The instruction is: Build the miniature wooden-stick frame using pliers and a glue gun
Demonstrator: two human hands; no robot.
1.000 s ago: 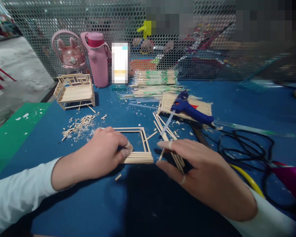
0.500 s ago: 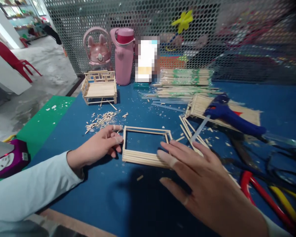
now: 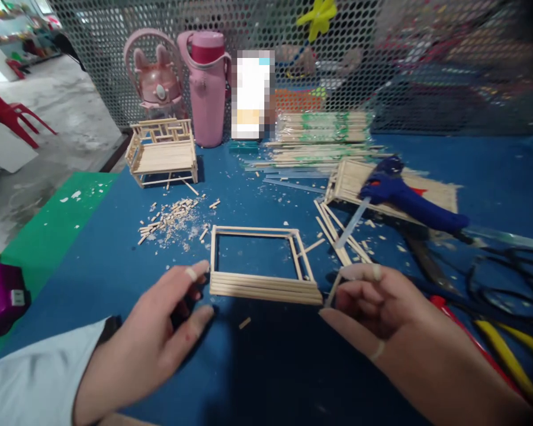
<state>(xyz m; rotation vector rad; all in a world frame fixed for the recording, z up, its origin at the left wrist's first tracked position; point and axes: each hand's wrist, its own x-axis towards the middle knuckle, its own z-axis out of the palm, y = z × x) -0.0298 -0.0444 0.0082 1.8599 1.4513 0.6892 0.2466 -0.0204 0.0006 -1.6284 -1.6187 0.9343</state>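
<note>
A rectangular frame of thin wooden sticks (image 3: 262,286) lies on the blue tabletop between my hands, its near side built up from several sticks side by side. My left hand (image 3: 164,319) rests at its left end, thumb and index finger apart; the index fingertip is close to the frame's corner, and I cannot tell if it touches. By the right near corner, my right hand (image 3: 382,307) pinches a short wooden stick (image 3: 334,288) between thumb and index finger. Tape-like bands wrap some fingers. A tiny stick offcut (image 3: 244,323) lies in front of the frame.
Behind stand a small stick-built bench (image 3: 164,157), a pink bottle (image 3: 207,89) and a blurred-out screen (image 3: 251,94). Offcuts (image 3: 173,216) are scattered at left. On the right lie a blue glue gun (image 3: 408,201), loose sticks (image 3: 326,228), bundled sticks (image 3: 324,127) and yellow-handled pliers (image 3: 509,355).
My right hand has drawn back off the frame's right side and now pinches a short stick. My left hand has moved nearer, with its fingers spread. The view has shifted slightly.
</note>
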